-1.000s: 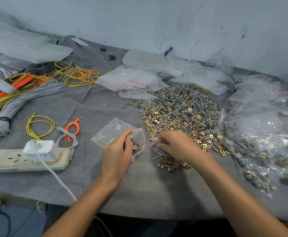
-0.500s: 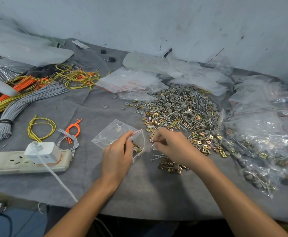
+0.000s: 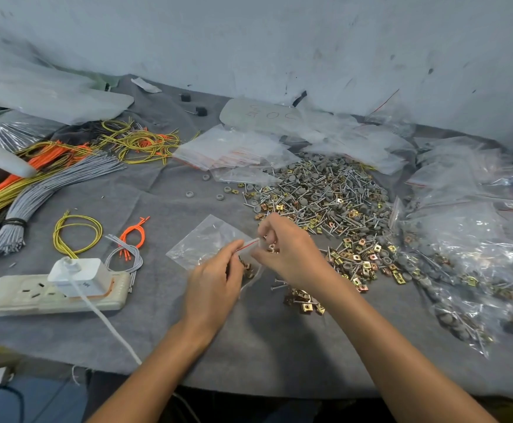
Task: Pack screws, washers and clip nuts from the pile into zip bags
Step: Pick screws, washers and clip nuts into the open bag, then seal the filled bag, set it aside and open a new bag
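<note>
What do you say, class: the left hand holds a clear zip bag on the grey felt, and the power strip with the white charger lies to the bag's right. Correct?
One slip. The head view shows the power strip with the white charger lying to the left of the zip bag, not its right. The left hand does hold the bag on the grey felt.

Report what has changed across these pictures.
The right hand left the small heap of clip nuts and screws and moved up-left to the mouth of the zip bag, fingers curled; what they hold is unclear. The left hand still pinches the bag's rim. The big pile and power strip stayed put.
</note>
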`<state>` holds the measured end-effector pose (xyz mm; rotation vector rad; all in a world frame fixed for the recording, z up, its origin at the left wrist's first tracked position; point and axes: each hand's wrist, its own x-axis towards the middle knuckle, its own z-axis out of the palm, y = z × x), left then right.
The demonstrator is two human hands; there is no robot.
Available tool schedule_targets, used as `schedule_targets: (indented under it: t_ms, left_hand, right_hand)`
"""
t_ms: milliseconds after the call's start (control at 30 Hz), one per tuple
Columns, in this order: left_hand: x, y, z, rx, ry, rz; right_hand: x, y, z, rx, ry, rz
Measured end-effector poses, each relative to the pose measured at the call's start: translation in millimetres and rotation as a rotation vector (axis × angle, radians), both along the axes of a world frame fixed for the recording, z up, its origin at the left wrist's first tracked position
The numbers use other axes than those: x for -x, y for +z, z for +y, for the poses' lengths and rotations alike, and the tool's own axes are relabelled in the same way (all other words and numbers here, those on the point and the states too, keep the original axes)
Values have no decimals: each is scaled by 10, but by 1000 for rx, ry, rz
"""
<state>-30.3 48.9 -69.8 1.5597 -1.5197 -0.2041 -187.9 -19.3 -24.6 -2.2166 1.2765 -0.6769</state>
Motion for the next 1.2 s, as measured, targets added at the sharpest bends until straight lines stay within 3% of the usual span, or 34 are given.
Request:
schedule_targets:
  t_ms: [167, 267, 500, 967, 1033, 1200]
  left_hand:
    - [-2, 31, 131, -193, -182, -139]
    - [-34, 30, 317, -278, -154, -204]
    - [-191, 17, 504, -61, -23, -337]
    - [-196, 1126, 343, 256, -28, 307]
    - [-158, 1237, 353, 286, -48, 376]
    - [-34, 1369, 423, 260, -106, 425]
  right_hand:
    - [-18, -50, -67, -119, -16, 100]
    - [-2, -79, -68, -144, -40, 72]
    - [23, 107, -48, -337, -67, -131]
    - [408, 1102, 196, -612, 106, -702]
    - [499, 1233, 304, -548, 111, -674]
    - [543, 1464, 586, 61, 88, -302]
